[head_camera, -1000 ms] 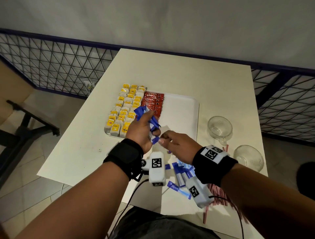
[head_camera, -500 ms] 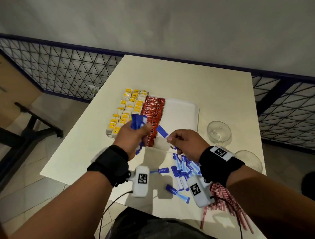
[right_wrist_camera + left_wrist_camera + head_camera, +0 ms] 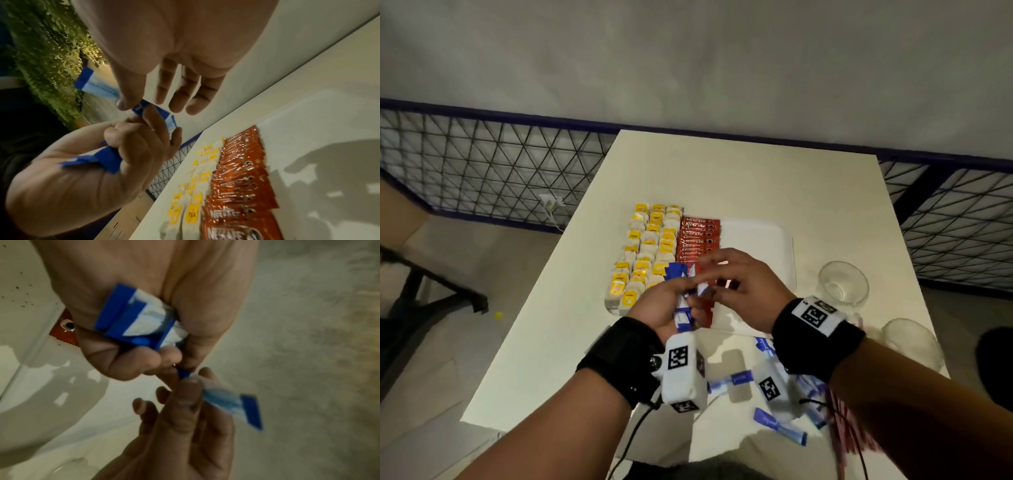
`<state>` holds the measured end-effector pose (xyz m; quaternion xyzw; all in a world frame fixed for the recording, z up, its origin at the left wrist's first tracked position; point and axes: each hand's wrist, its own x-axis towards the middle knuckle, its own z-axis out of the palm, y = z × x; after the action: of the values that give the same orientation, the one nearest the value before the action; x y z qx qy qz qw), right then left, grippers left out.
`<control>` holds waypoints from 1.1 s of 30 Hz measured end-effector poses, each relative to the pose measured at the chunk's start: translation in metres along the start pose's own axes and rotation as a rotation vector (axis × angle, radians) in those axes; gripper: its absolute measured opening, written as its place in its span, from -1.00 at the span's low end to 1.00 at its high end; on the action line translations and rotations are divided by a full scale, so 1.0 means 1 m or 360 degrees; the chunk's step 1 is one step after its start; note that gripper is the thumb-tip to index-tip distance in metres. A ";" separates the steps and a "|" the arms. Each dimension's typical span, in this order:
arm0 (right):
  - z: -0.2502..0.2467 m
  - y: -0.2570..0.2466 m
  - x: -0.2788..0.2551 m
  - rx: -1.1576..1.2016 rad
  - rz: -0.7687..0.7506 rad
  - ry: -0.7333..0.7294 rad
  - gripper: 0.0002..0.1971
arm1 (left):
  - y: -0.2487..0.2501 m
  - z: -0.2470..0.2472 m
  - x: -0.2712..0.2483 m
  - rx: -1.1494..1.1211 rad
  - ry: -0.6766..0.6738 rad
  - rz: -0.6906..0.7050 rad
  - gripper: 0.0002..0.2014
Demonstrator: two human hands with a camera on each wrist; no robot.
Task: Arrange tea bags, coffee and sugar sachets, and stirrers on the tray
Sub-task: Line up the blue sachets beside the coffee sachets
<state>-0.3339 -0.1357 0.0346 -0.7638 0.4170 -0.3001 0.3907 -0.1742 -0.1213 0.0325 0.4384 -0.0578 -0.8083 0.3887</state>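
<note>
Yellow-tagged tea bags [image 3: 645, 253] and red Nescafé coffee sachets [image 3: 697, 240] already lie in rows on the white tray [image 3: 760, 246], whose right part is bare. Left hand [image 3: 664, 305] grips a bundle of blue sugar sachets [image 3: 139, 318]; right hand [image 3: 743, 291] pinches one more sachet [image 3: 228, 400] against it. More sugar sachets [image 3: 779, 425] and the red stirrers [image 3: 849, 428] lie on the table, likely still to go.

The red foil-looking coffee sachets [image 3: 242, 183] were shiny, the blue-and-white paper sugar sachets [image 3: 141, 321] matt, and the white plastic tray [image 3: 760, 240] smooth.
</note>
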 end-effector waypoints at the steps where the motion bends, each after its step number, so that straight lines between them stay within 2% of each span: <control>1: 0.005 -0.002 0.007 0.0019 0.0014 0.0032 -0.75 | 0.003 -0.002 0.001 0.0026 -0.0005 -0.0016 -0.74; 3: 0.010 -0.005 0.019 0.0064 0.0160 0.0091 -0.83 | 0.016 -0.013 0.004 0.0170 0.0065 0.0071 -0.77; 5: 0.010 -0.006 0.031 0.0023 0.0377 0.0066 -0.91 | 0.036 -0.031 0.006 0.0354 0.0146 0.0345 -0.80; 7: 0.007 -0.006 0.038 -0.0136 0.0472 -0.0055 -0.92 | 0.053 -0.037 0.000 0.0536 0.0091 0.0610 -0.87; 10: 0.012 -0.009 0.053 -0.0269 0.0587 -0.0195 -0.82 | 0.073 -0.040 0.001 0.0976 -0.0026 0.0795 -0.83; 12: 0.015 -0.010 0.058 -0.0300 0.0581 -0.0187 -0.78 | 0.076 -0.042 0.009 0.1111 0.0011 0.0821 -0.77; 13: 0.016 -0.011 0.059 -0.0260 0.0589 -0.0101 -0.76 | 0.076 -0.045 0.014 0.1078 0.0032 0.0816 -0.77; 14: 0.016 -0.009 0.059 -0.0155 0.0634 0.0040 -0.75 | 0.076 -0.047 0.017 0.1001 0.0057 0.0812 -0.78; 16: 0.012 -0.008 0.056 0.0319 0.0779 0.0372 -0.75 | 0.077 -0.049 0.022 0.0858 0.0091 0.0817 -0.82; 17: 0.008 -0.007 0.055 0.0490 0.0832 0.0461 -0.75 | 0.078 -0.048 0.023 0.0816 0.0092 0.0826 -0.82; 18: 0.004 -0.004 0.053 0.0510 0.0857 0.0481 -0.72 | 0.078 -0.047 0.024 0.0793 0.0087 0.0835 -0.83; 20: -0.002 0.000 0.049 0.0431 0.0850 0.0426 -0.73 | 0.075 -0.044 0.028 0.0787 0.0097 0.0845 -0.84; 23: -0.007 0.000 0.047 0.0387 0.0787 0.0412 -0.87 | 0.071 -0.033 0.029 0.0833 0.0128 0.0842 -0.83; 25: -0.011 0.002 0.044 0.0289 0.0681 0.0327 -0.91 | 0.068 -0.022 0.029 0.0996 0.0158 0.0896 -0.81; 27: -0.014 0.006 0.042 0.0210 0.0677 0.0184 -0.89 | 0.069 -0.012 0.030 0.1189 0.0178 0.1005 -0.81; 31: -0.014 0.012 0.041 0.0267 0.0746 0.0054 -0.82 | 0.066 0.017 0.032 0.1447 0.0131 0.1170 -0.77; 33: -0.014 0.012 0.039 0.0336 0.0709 0.0022 -0.89 | 0.059 0.033 0.031 0.1625 0.0079 0.1182 -0.77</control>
<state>-0.3319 -0.1786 0.0367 -0.6059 0.5442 -0.2535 0.5220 -0.1746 -0.1918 0.0574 0.5380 -0.5756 -0.4795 0.3865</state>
